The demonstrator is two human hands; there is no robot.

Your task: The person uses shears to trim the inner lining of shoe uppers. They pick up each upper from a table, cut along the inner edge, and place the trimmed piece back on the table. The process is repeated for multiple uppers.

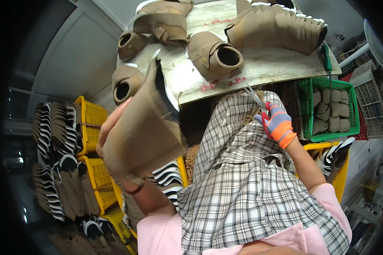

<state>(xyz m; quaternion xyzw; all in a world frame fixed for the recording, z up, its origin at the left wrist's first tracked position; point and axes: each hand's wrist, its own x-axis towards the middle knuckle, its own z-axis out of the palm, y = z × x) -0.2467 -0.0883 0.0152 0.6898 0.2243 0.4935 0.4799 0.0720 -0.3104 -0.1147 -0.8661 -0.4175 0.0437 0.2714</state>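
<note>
My bare left hand point(107, 127) holds up a brown fabric shoe upper point(143, 137) with a black and white inner edge. It is blurred, and it hides part of the hand. Over my lap, my right hand point(279, 122), in an orange and grey knit glove, grips red-handled scissors point(257, 99). Their blades point up towards the table edge and look slightly apart. Loose thread point(252, 116) lies on my checked apron point(229, 178). Beyond the held piece, another brown shoe upper point(126, 81) sits at the table's left side.
The wooden table point(261, 68) bears a single upper point(214, 55), a nested row of uppers point(274, 28) and a green-handled tool point(326, 57). A green crate point(354, 108) of brown pieces stands right. Yellow crates point(95, 127) with stacked uppers stand left. A fan point(378, 46) is far right.
</note>
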